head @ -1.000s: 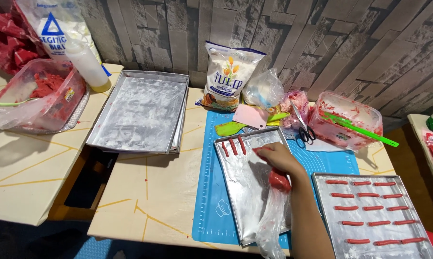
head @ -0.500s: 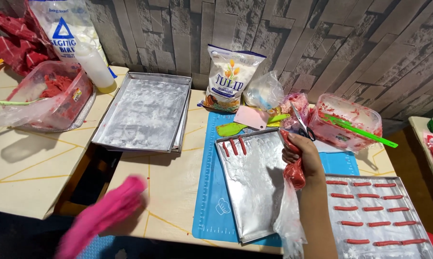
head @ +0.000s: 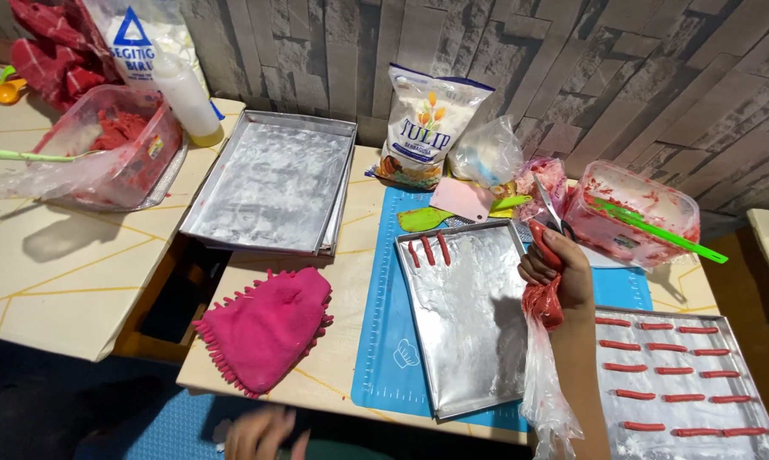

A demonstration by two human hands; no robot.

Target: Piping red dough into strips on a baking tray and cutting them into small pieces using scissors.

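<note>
- Left hand [head: 261, 433], bottom edge of frame: blurred, fingers look spread, nothing in it; nearest thing is the pink mitt.
- Pink mitt [head: 265, 328], lower centre-left: fuzzy chenille cloth with a fringed edge, lying flat on the pale table [head: 350, 213].
- Right hand [head: 559, 273], centre right: closed in a fist around the twisted neck of a piping bag [head: 542, 305]. Red paste is bunched under the fist, and the thin clear plastic tail hangs limp toward the bottom edge.
- Step, as I judge it: piping red strips. The bag is lifted off the metal, over the right rim of the middle tray.
- Middle tray [head: 470, 341], centre, on a blue silicone mat [head: 384, 341]: dull greased aluminium, rectangular. Only three red strips [head: 427, 251], at its upper left corner.
- A further strip would call for the bag's tip low over the bare metal just beside those three, with a steady squeeze. The tip itself is hidden.
- Right tray [head: 610, 430], lower right: rows of short red strips [head: 657, 370], nearly full.
- Scissors [head: 546, 200] just above the fist; cannot tell if touching.
- Right tub [head: 631, 226], clear plastic smeared red, with a green spatula [head: 657, 232] across it.
- Empty trays [head: 269, 183], upper centre-left, stacked, greasy sheen.
- Flour bag [head: 427, 128] stands upright at the top centre against the grey wall.
</note>
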